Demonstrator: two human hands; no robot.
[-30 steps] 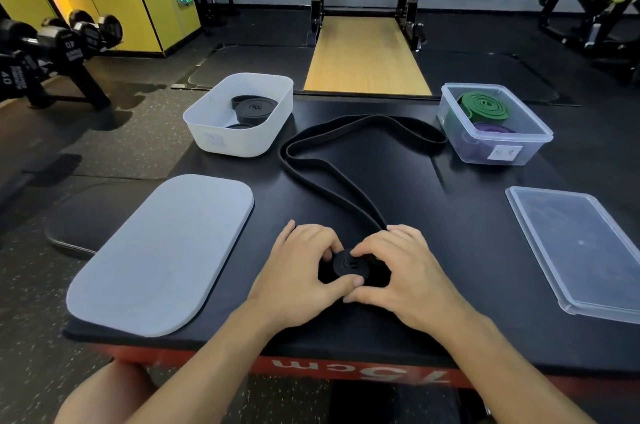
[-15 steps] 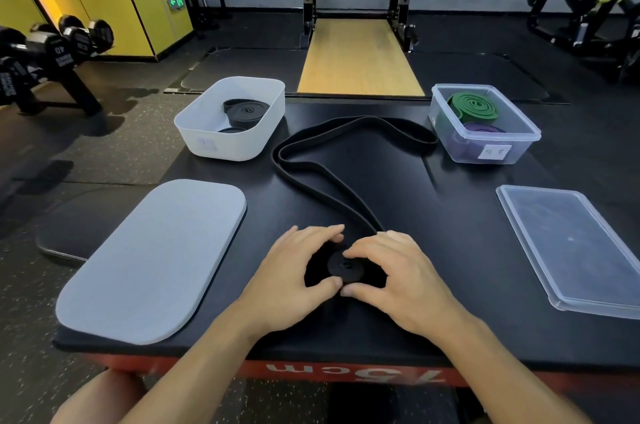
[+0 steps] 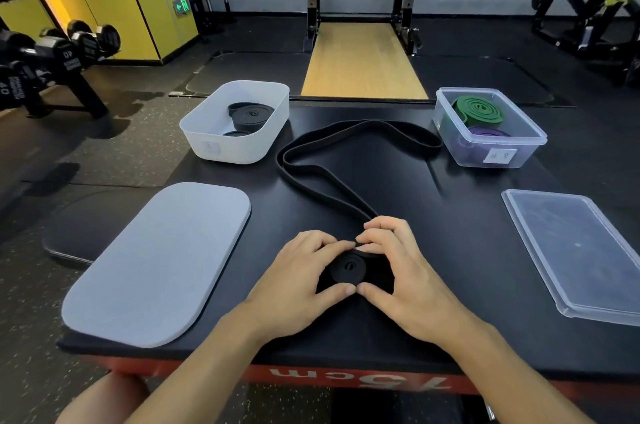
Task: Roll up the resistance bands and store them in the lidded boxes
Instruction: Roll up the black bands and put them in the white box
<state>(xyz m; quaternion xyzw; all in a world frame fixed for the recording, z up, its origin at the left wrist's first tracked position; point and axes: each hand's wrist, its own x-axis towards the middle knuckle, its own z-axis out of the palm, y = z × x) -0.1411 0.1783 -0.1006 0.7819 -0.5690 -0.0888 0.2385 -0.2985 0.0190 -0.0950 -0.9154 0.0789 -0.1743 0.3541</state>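
A long black resistance band (image 3: 346,143) lies looped across the black table (image 3: 450,250). Its near end is wound into a small flat coil (image 3: 347,269). My left hand (image 3: 298,279) and my right hand (image 3: 398,274) cup that coil from both sides, thumbs touching in front of it, fingertips meeting behind it. A white box (image 3: 239,146) at the back left holds rolled black bands (image 3: 251,117). At the back right a clear box (image 3: 485,153) contains a rolled green band (image 3: 479,110) and a purple band (image 3: 488,133).
A grey-white lid (image 3: 159,264) lies flat at the table's left front. A clear lid (image 3: 575,250) rests at the right edge. A dumbbell rack (image 3: 52,56) stands on the floor at left, a squat rack with a wooden platform (image 3: 363,59) behind the table.
The coil has grown a little and the loose loop has shortened slightly toward me. My fingers have shifted round the coil, and the fingertips now meet behind it.
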